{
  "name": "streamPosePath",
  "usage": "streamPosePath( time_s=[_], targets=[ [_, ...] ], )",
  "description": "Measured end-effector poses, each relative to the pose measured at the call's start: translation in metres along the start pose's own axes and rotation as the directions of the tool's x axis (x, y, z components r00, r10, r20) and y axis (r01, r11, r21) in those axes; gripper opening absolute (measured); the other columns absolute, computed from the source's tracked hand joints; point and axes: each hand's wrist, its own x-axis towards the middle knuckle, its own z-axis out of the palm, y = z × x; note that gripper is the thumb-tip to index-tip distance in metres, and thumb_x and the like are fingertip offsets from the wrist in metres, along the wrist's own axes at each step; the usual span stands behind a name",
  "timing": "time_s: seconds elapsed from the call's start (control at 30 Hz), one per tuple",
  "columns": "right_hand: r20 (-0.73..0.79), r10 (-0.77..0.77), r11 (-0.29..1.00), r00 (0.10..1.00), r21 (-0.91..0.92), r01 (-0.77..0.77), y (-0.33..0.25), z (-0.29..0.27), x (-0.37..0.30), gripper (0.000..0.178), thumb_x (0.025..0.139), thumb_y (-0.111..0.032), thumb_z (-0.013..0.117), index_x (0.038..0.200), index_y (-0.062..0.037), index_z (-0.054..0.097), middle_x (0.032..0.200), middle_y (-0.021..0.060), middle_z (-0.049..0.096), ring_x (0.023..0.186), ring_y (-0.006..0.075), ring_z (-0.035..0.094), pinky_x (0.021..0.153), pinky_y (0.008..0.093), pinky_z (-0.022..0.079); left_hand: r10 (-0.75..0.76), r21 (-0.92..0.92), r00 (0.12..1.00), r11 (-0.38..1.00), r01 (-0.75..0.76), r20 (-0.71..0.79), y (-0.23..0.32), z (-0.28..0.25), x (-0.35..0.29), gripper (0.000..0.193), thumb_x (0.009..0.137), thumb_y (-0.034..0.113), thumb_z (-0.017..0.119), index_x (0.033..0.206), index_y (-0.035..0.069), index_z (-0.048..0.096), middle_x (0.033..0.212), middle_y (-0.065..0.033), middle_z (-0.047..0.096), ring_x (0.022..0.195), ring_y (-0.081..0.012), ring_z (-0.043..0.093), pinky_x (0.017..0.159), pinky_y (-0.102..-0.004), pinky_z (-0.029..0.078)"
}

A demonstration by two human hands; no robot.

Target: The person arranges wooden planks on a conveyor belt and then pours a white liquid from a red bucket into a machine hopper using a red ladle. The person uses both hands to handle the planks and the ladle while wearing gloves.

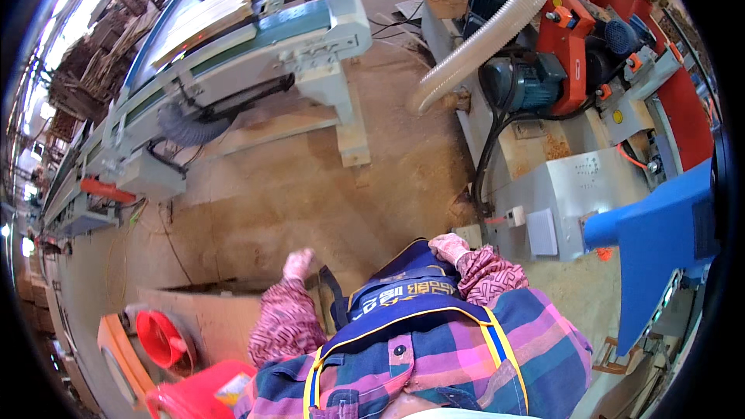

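Note:
My left hand (298, 264), in a pale pinkish glove, hangs free over the floor to the left of my body. Its fingers are curled in, and I see nothing in them. My right hand (448, 248), gloved alike, is beside the right edge of my dark blue apron (407, 287). The fingers there are also curled, with no object showing; whether they touch the apron I cannot tell. Pink patterned sleeve covers reach to both wrists. The apron has yellow trim and printed lettering.
Ahead on the left stands a long conveyor machine (310, 35) carrying boards (206, 19). To the right are a red machine with motors (528, 81), a clear ribbed hose (497, 39), a metal box (578, 186) and a blue panel (660, 240). Red containers (198, 392) sit at lower left.

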Motion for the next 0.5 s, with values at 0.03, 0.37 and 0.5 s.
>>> streamPosePath(
  time_s=[0.03, 0.37, 0.5],
  targets=[
    [0.068, -0.004, 0.999, 0.998, -0.052, 0.007, -0.027, -0.018, 0.004, 0.016, 0.084, -0.025, 0.060, 0.090, -0.0156, 0.072, 0.092, 0.0067, 0.070, 0.087, 0.0212, 0.067, 0.074, 0.0362, 0.054, 0.075, -0.016, 0.968, 0.997, -0.081, -0.240, -0.044, -0.015, 0.021, 0.029, 0.088, 0.011, 0.051, 0.115, 0.015, 0.063, 0.117, -0.0122, 0.064, 0.105, -0.0289, 0.063, 0.091, -0.0408, 0.051],
    [-0.098, -0.067, 0.967, 0.993, -0.253, 0.040, 0.008, -0.221, 0.170, 0.020, 0.079, -0.023, 0.064, 0.096, -0.0145, 0.071, 0.088, 0.0082, 0.069, 0.081, 0.0261, 0.068, 0.069, 0.0379, 0.054, -0.325, -0.919, 0.938, 0.395, 0.019, -0.121, 0.138, -0.299, 0.244, 0.043, 0.091, 0.037, 0.064, 0.128, 0.014, 0.063, 0.125, -0.0105, 0.065, 0.117, -0.0239, 0.059, 0.103, -0.0335, 0.042],
    [0.034, 0.332, 0.612, 0.943, 0.752, -0.243, 0.017, -0.312, 0.233, 0.019, 0.086, -0.020, 0.064, 0.092, -0.0038, 0.071, 0.072, 0.0067, 0.066, 0.060, 0.0169, 0.062, 0.058, 0.0284, 0.049, -0.104, -0.479, 0.745, 0.821, -0.309, -0.659, 0.167, -0.375, 0.296, 0.038, 0.085, 0.025, 0.069, 0.120, 0.012, 0.066, 0.112, -0.0146, 0.067, 0.106, -0.0327, 0.063, 0.093, -0.0384, 0.050]
  ],
)
